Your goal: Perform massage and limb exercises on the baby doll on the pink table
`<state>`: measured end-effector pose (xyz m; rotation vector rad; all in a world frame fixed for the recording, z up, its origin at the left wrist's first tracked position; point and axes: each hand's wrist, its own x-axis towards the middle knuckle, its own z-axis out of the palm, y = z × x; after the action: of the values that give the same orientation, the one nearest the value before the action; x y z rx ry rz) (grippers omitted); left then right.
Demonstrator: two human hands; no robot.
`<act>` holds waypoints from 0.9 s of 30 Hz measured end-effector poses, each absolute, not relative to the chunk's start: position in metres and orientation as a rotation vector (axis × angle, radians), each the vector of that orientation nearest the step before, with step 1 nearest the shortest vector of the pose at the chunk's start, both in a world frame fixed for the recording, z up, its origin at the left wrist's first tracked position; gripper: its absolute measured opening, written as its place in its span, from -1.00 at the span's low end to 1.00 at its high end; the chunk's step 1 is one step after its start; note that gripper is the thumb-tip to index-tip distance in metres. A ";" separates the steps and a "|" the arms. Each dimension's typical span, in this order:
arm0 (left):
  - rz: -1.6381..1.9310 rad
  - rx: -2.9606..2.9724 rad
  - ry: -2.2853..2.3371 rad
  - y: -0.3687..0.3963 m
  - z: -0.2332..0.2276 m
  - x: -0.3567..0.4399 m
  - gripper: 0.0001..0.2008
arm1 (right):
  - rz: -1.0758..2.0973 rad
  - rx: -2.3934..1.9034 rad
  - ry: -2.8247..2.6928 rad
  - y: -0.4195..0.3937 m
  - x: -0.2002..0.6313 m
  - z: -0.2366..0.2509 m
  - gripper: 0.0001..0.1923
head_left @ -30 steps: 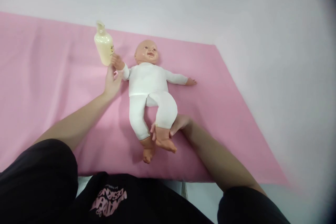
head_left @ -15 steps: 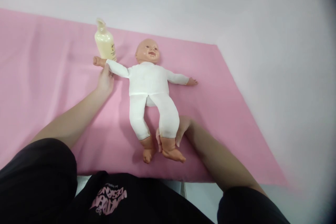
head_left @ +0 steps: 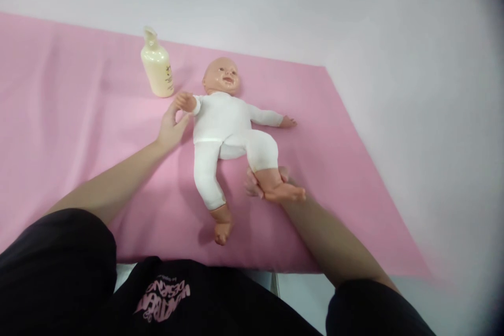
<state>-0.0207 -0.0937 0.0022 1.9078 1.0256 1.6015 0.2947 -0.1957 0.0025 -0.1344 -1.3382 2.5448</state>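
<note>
Doll (head_left: 222,121) supine on pink sheet (head_left: 79,131), beside cream bottle (head_left: 156,70). Our left hand (head_left: 170,128) grasps doll's wrist, arm bent up. Right hand (head_left: 258,186) mostly hidden beneath doll's raised foot; we see blurred fingers cupping ankle. Bottle label illegible.

Infant-care training room; pink mat (head_left: 79,115); practice doll (head_left: 224,126); plain wall (head_left: 354,10)

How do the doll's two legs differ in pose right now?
The doll's held leg is bent, knee pushed outward, its foot in the right hand; the free leg lies straight on the pink sheet, untouched. The held foot points sideways, the free foot toward the camera. Both wear white leggings with bare feet.
</note>
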 end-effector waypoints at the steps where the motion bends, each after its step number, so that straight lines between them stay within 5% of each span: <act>1: 1.532 2.037 1.031 -0.099 0.006 -0.019 -0.37 | 2.486 -0.069 -1.241 -0.195 0.294 0.001 -0.35; 11: 1.133 2.609 0.968 -0.105 0.014 -0.011 -0.53 | 2.185 -0.602 -0.911 -0.189 0.291 0.004 -0.57; 16: 1.091 2.641 0.953 -0.105 0.014 -0.009 -0.41 | 2.166 -0.681 -0.934 -0.189 0.287 0.001 -0.70; 21: 1.239 2.451 0.997 -0.109 0.017 -0.010 -0.37 | 2.237 -0.679 -1.012 -0.196 0.293 0.006 -0.57; 27: 1.719 1.615 1.125 -0.083 0.004 -0.024 -0.30 | 2.695 -0.223 -1.615 -0.196 0.297 0.011 -0.34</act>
<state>-0.0239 -0.0834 0.0037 1.6149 1.1254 1.7186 0.2974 -0.1963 0.0111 -0.2231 -1.6152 2.6952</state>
